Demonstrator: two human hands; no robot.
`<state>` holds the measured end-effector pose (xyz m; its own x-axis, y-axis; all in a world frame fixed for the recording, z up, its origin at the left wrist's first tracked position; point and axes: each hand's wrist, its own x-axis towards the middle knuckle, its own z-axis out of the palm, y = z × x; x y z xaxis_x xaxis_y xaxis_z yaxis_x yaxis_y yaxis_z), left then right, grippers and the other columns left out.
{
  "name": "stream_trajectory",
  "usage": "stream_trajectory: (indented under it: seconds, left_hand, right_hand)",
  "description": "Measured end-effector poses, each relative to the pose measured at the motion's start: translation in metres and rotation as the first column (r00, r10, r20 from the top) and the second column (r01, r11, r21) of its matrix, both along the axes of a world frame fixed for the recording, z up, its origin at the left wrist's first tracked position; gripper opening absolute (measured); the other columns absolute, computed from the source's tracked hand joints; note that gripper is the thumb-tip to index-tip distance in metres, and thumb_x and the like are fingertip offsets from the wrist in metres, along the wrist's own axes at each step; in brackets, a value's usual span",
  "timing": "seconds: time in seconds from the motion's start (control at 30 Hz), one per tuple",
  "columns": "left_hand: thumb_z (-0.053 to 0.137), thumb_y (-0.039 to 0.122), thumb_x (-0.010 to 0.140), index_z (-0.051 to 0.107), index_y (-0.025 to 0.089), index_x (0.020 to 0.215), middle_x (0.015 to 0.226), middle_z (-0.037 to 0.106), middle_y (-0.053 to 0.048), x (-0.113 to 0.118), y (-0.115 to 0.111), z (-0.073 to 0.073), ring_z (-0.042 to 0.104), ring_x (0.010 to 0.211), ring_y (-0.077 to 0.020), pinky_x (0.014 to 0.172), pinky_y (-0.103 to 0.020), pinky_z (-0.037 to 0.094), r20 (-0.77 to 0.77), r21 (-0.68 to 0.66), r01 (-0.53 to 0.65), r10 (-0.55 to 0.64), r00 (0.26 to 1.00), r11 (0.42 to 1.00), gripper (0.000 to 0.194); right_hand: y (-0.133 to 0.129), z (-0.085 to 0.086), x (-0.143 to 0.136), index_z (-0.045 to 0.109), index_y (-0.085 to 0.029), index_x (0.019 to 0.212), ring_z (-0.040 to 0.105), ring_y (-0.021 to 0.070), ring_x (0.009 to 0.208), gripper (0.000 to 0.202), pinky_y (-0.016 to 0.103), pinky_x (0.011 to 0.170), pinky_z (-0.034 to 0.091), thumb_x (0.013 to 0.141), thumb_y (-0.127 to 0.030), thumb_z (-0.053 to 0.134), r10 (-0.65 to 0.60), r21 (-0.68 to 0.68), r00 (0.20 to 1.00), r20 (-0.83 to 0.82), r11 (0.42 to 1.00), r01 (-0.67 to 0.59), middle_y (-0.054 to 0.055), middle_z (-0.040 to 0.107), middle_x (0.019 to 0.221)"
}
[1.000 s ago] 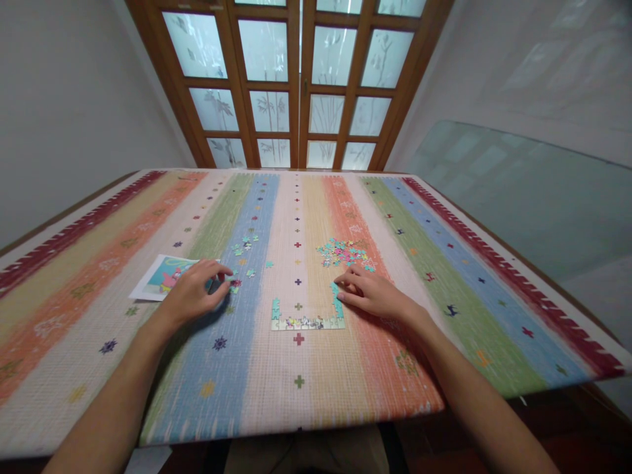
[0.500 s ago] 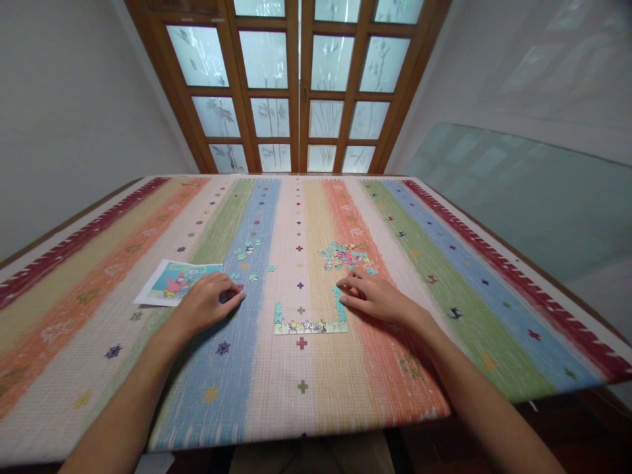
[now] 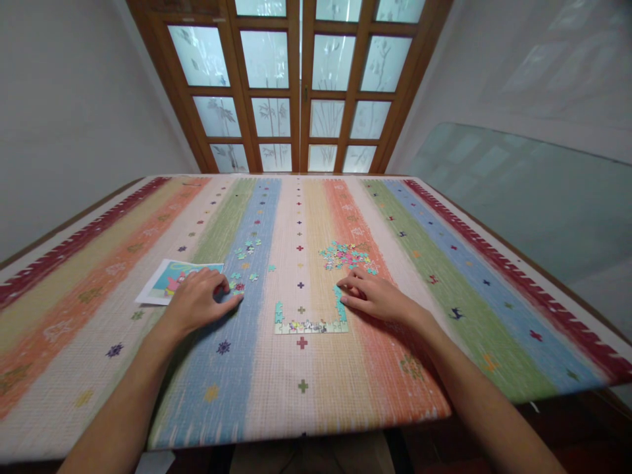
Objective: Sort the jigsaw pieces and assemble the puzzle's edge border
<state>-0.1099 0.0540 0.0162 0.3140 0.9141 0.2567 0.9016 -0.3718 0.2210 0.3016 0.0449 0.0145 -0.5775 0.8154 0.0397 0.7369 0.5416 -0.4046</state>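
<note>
A partly joined jigsaw puzzle (image 3: 311, 327) lies in front of me as a U-shaped border, with a pale bottom row and teal sides. At the top of its right side, my right hand (image 3: 368, 294) has thumb and index finger bent around a teal puzzle piece (image 3: 340, 291), partly hidden by the fingers. My left hand (image 3: 203, 301) rests low over the cloth with thumb and fingers apart, nothing visible between them. Just beyond its fingertips lie a reddish puzzle piece (image 3: 239, 287) and teal ones. Under its fingers is a printed picture (image 3: 170, 280) of a pink cartoon figure, partly covered.
A pile of mixed puzzle pieces (image 3: 345, 255) sits beyond my right hand. Several loose pieces (image 3: 247, 249) are scattered on the blue stripe, and one teal piece (image 3: 272, 268) lies apart. A striped tablecloth (image 3: 316, 388) covers the table; wooden glass doors (image 3: 299, 99) stand behind.
My left hand has opened wider between thumb and fingers and shifted slightly left, uncovering the reddish piece and covering more of the picture. My right hand has stayed in place.
</note>
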Motion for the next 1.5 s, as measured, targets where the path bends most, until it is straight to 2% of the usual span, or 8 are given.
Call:
stream_trajectory:
  seconds: [0.2, 0.37, 0.6, 0.73, 1.0, 1.23, 1.33, 1.5]
  left_hand:
    - [0.061, 0.060, 0.081, 0.061, 0.024, 0.064, 0.064, 0.057, -0.003, 0.006, 0.002, -0.003, 0.054, 0.065, -0.0228, 0.069, -0.037, 0.040, 0.049, -0.019, -0.006, 0.007, 0.999, 1.000, 0.040]
    - [0.060, 0.054, 0.084, 0.062, 0.023, 0.068, 0.068, 0.061, -0.004, 0.007, 0.002, -0.005, 0.055, 0.067, -0.0222, 0.072, -0.038, 0.042, 0.081, -0.061, 0.064, -0.059, 0.995, 0.996, 0.036]
    - [0.057, 0.040, 0.086, 0.071, 0.022, 0.090, 0.079, 0.065, -0.005, 0.015, -0.003, -0.004, 0.059, 0.077, -0.0230, 0.079, -0.039, 0.048, 0.131, -0.105, 0.203, -0.188, 0.973, 0.974, 0.023]
    - [0.057, 0.035, 0.084, 0.069, 0.020, 0.100, 0.085, 0.064, -0.005, 0.018, -0.008, -0.002, 0.061, 0.085, -0.0244, 0.082, -0.039, 0.049, 0.125, -0.085, 0.236, -0.225, 0.966, 0.968, 0.025]
    - [0.059, 0.039, 0.086, 0.063, 0.021, 0.082, 0.083, 0.061, -0.005, 0.022, -0.008, -0.003, 0.059, 0.080, -0.0237, 0.080, -0.039, 0.048, 0.088, -0.066, 0.195, -0.189, 0.978, 0.979, 0.019]
    - [0.054, 0.032, 0.089, 0.067, 0.021, 0.090, 0.086, 0.063, -0.006, 0.022, -0.008, -0.005, 0.060, 0.081, -0.0229, 0.080, -0.038, 0.049, 0.123, -0.101, 0.272, -0.259, 0.958, 0.957, 0.018]
    - [0.054, 0.030, 0.088, 0.069, 0.021, 0.093, 0.086, 0.063, -0.006, 0.020, -0.007, -0.005, 0.061, 0.082, -0.0231, 0.081, -0.038, 0.050, 0.120, -0.095, 0.264, -0.252, 0.960, 0.960, 0.018]
    - [0.053, 0.031, 0.087, 0.068, 0.021, 0.089, 0.089, 0.065, -0.007, 0.019, -0.004, -0.006, 0.062, 0.088, -0.0243, 0.087, -0.039, 0.050, 0.126, -0.065, 0.218, -0.209, 0.970, 0.974, 0.018]
  right_hand:
    - [0.000, 0.000, 0.000, 0.065, -0.019, 0.113, 0.059, 0.0192, 0.082, 0.018, 0.033, 0.077, 0.048, 0.101, -0.030, 0.056, 0.001, -0.008, 1.000, 0.003, 1.000, -0.001, 0.009, 0.061, 0.104]
    - [0.000, -0.001, 0.000, 0.065, -0.020, 0.114, 0.059, 0.0197, 0.083, 0.018, 0.033, 0.077, 0.048, 0.101, -0.030, 0.056, 0.000, -0.010, 1.000, 0.002, 1.000, 0.000, 0.008, 0.061, 0.104]
    - [0.001, -0.002, 0.001, 0.065, -0.019, 0.114, 0.059, 0.0191, 0.079, 0.019, 0.033, 0.074, 0.047, 0.101, -0.030, 0.057, 0.001, 0.002, 1.000, 0.009, 1.000, -0.001, 0.009, 0.061, 0.103]
    - [0.001, -0.003, 0.001, 0.065, -0.020, 0.113, 0.058, 0.0193, 0.079, 0.018, 0.033, 0.074, 0.047, 0.101, -0.030, 0.057, 0.004, 0.017, 1.000, 0.010, 1.000, -0.004, 0.008, 0.061, 0.103]
    - [0.001, -0.004, 0.002, 0.066, -0.020, 0.113, 0.058, 0.0202, 0.080, 0.017, 0.033, 0.073, 0.048, 0.100, -0.029, 0.058, 0.004, 0.022, 1.000, -0.001, 1.000, -0.004, 0.009, 0.061, 0.103]
    - [0.001, -0.002, 0.002, 0.065, -0.020, 0.114, 0.058, 0.0198, 0.082, 0.018, 0.033, 0.074, 0.048, 0.101, -0.030, 0.057, 0.011, 0.012, 1.000, 0.001, 1.000, -0.011, 0.008, 0.061, 0.102]
    - [0.001, -0.002, 0.002, 0.065, -0.020, 0.114, 0.058, 0.0197, 0.082, 0.019, 0.033, 0.074, 0.048, 0.101, -0.030, 0.057, 0.011, 0.011, 1.000, 0.008, 1.000, -0.011, 0.008, 0.061, 0.102]
    - [0.001, -0.005, 0.002, 0.065, -0.021, 0.115, 0.058, 0.0199, 0.082, 0.020, 0.033, 0.075, 0.048, 0.100, -0.030, 0.057, 0.006, 0.023, 1.000, 0.004, 1.000, -0.006, 0.008, 0.060, 0.103]
